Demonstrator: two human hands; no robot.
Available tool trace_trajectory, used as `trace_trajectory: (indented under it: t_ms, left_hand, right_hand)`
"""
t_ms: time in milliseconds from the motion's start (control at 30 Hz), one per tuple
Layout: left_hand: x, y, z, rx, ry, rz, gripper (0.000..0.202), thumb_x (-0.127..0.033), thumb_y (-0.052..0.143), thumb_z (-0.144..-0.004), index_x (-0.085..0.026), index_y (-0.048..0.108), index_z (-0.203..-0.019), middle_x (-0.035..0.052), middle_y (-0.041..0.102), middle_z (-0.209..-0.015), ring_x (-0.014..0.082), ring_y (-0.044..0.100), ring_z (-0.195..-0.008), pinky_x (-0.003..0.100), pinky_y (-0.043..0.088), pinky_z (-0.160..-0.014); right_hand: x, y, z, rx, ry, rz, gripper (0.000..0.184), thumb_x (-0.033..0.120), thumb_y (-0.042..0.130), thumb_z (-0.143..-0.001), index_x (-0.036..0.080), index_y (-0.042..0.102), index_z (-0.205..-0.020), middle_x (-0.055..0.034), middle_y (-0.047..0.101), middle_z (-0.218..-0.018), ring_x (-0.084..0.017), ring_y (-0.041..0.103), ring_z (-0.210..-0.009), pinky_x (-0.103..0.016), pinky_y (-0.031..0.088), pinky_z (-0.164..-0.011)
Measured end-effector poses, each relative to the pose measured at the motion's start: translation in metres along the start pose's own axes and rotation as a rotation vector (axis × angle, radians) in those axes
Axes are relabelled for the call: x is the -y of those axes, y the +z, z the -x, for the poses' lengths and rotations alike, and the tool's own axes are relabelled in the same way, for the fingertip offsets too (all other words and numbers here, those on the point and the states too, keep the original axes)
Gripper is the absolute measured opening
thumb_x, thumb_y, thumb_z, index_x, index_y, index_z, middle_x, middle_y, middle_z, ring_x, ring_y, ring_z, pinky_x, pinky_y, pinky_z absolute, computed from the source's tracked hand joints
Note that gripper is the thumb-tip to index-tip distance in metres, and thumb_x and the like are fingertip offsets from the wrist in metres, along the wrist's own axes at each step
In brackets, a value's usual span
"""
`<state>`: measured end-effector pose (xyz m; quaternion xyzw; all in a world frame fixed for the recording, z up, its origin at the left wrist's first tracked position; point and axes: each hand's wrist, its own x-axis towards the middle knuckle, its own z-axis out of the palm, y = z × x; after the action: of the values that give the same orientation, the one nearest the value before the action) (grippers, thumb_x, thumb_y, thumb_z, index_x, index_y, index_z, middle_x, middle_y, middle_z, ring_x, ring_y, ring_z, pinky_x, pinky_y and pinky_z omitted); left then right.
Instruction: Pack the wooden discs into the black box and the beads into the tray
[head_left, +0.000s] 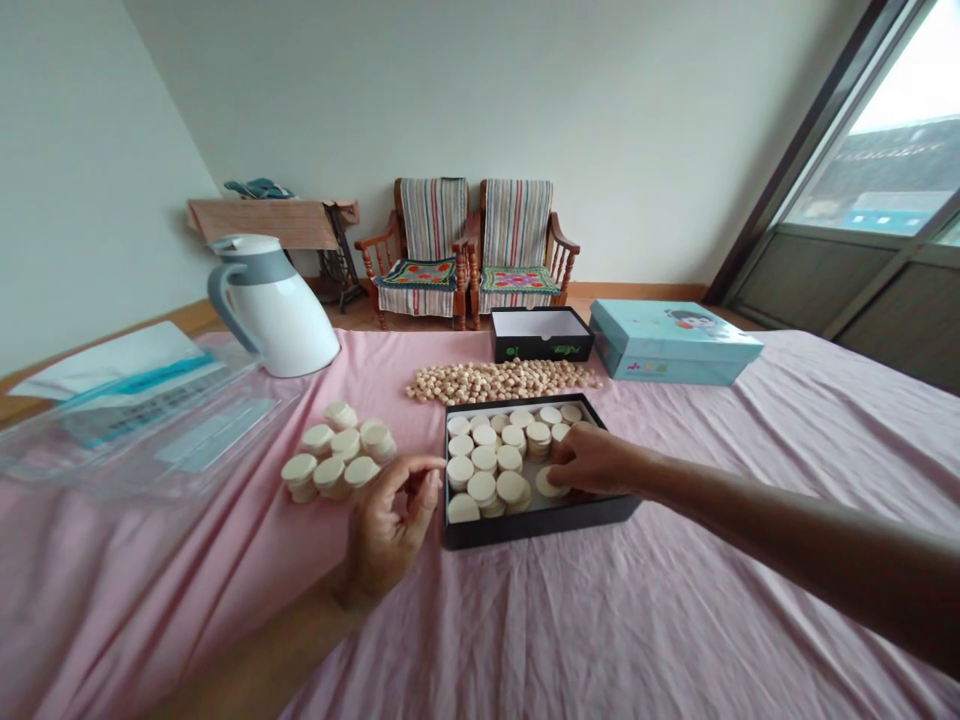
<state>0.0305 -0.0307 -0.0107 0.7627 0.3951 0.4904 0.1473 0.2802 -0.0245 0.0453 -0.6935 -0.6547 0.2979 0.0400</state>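
Note:
A shallow black box on the pink cloth holds several stacks of cream round discs. My right hand reaches into the box's right side, fingers closed on a disc lying there. My left hand hovers just left of the box, fingers curled, thumb and forefinger near each other with nothing seen between them. More stacks of discs stand on the cloth to the left of that hand.
A heap of small wooden beads lies behind the box. Beyond it sit an open black box and a light-blue box. A white jug and a clear plastic tray stand at the left. Two chairs line the far wall.

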Motion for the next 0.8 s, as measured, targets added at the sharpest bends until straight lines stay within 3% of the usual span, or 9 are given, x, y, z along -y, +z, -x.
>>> trace_trajectory:
  t_ms: [300,533,667,800]
  left_hand:
    - [0.003,0.001,0.008,0.089,0.070,-0.007,0.013,-0.015,0.051,-0.087,-0.018,0.061,-0.095,0.0015,0.065,-0.082,0.0117,0.062,-0.075,0.020,0.047,-0.067]
    - [0.005,0.002,0.008,0.100,0.071,-0.012,0.014,-0.015,0.051,-0.087,-0.018,0.061,-0.097,0.0008,0.065,-0.082,0.0110,0.061,-0.074,0.019,0.046,-0.066]
    - [0.004,0.001,0.007,0.098,0.087,-0.015,0.013,-0.015,0.052,-0.087,-0.019,0.061,-0.095,0.0003,0.065,-0.080,0.0108,0.061,-0.071,0.019,0.046,-0.065]
    - [0.004,0.000,0.007,0.100,0.088,-0.013,0.014,-0.015,0.052,-0.087,-0.019,0.061,-0.096,0.0001,0.066,-0.081,0.0106,0.061,-0.072,0.019,0.046,-0.066]
  right_hand:
    - [-0.007,0.006,-0.001,-0.060,-0.007,0.003,0.022,0.025,0.058,-0.075,0.013,0.067,-0.059,-0.0058,0.064,-0.058,-0.013,0.057,-0.054,-0.021,0.037,-0.048]
    - [0.000,-0.003,0.005,-0.028,-0.071,0.149,0.030,0.024,0.055,-0.079,0.014,0.064,-0.053,-0.0051,0.064,-0.055,-0.011,0.055,-0.050,-0.020,0.035,-0.048]
    - [0.004,-0.003,0.005,0.007,0.013,0.116,0.031,0.026,0.055,-0.082,0.014,0.065,-0.055,-0.0056,0.064,-0.057,-0.011,0.057,-0.051,-0.020,0.036,-0.048]
    - [0.001,0.003,0.001,0.023,0.146,-0.089,0.026,0.029,0.061,-0.079,0.013,0.066,-0.060,-0.0066,0.066,-0.061,-0.014,0.060,-0.056,-0.022,0.041,-0.050]
